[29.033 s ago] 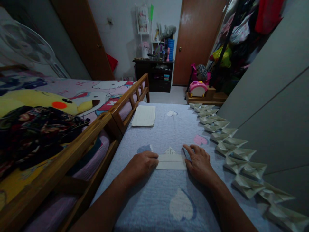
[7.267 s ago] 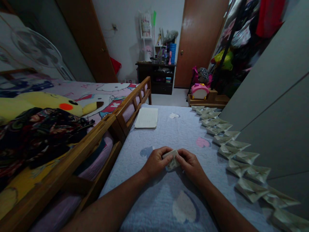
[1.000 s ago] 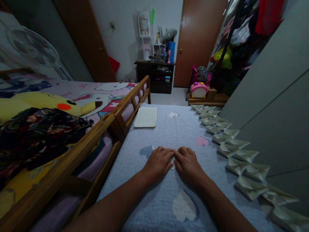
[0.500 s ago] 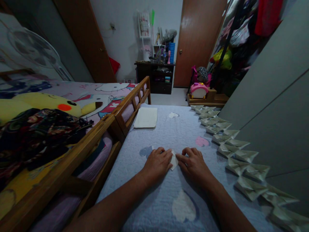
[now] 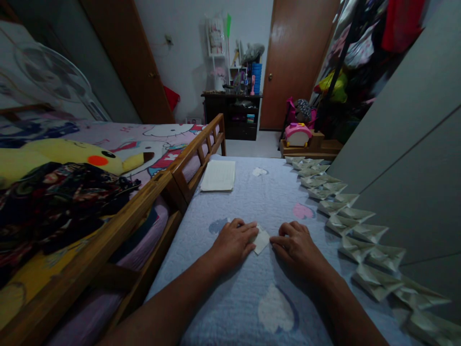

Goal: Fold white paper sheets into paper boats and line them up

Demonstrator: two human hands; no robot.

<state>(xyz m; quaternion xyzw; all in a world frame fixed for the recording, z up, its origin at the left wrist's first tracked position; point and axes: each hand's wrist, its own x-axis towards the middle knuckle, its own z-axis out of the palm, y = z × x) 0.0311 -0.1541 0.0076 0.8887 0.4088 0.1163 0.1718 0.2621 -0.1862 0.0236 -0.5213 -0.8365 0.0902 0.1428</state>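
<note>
A small folded sheet of paper (image 5: 262, 241), pale and diamond-shaped, lies on the blue quilted bedding. My left hand (image 5: 234, 241) rests over its left side, fingers pressing it and thumb at the lower edge, so that part is hidden. At the paper's right corner, the thumb and forefinger of my right hand (image 5: 292, 243) are pinched together. Along the right side of the bedding stand several folded paper pieces (image 5: 356, 248) in overlapping rows. A stack of flat paper sheets (image 5: 218, 176) lies farther off, to the left.
A wooden bed rail (image 5: 162, 187) runs along the left edge, with a yellow plush toy (image 5: 82, 156) and dark patterned cloth (image 5: 61, 202) beyond it. A pale cabinet side (image 5: 406, 182) borders the right. A dark desk (image 5: 230, 115) stands at the far wall.
My right hand has shifted slightly to the right, away from the left hand. More of the folded paper now shows between them. The left hand has hardly moved.
</note>
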